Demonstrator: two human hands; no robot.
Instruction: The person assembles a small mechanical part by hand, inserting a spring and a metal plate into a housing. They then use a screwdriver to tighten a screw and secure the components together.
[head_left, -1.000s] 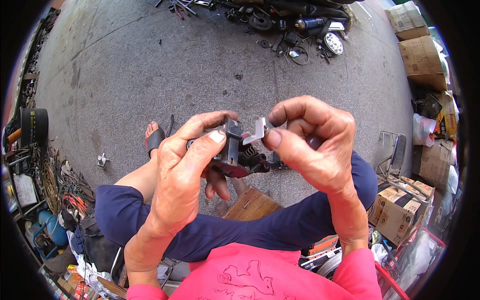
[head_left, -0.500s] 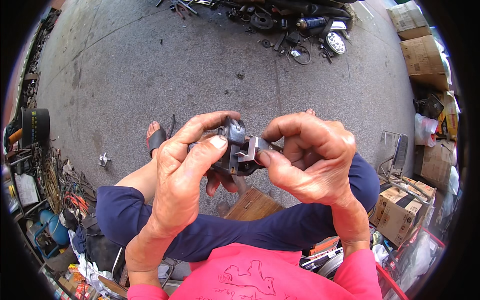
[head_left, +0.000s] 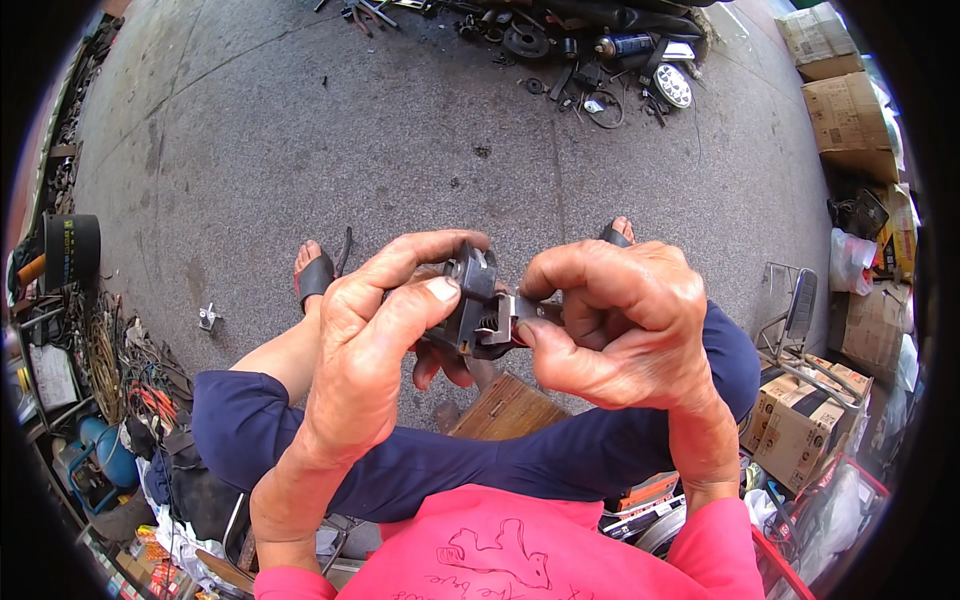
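Observation:
In the middle of the view, over my lap, my left hand (head_left: 365,340) is closed on a dark metal part (head_left: 462,318), blocky like a small brake caliper. Its thumb presses the near face, and the index finger curls over the top. My right hand (head_left: 630,330) pinches a bent silver metal piece (head_left: 505,320) between thumb and index finger. That piece sits against the right side of the dark part, beside what looks like a small dark coil. Fingers hide where the two meet, so I cannot tell whether they are joined.
A wooden block (head_left: 508,408) lies below my hands, between my legs. Loose dark parts and a spray can (head_left: 623,46) are piled at the far side. Cardboard boxes (head_left: 850,110) line the right. Cables (head_left: 105,350) and a blue machine (head_left: 98,455) crowd the left.
The dark part has turned slightly in my left hand, and its coil-like detail shows more. My right hand has shifted a little with the silver piece, still pinching it.

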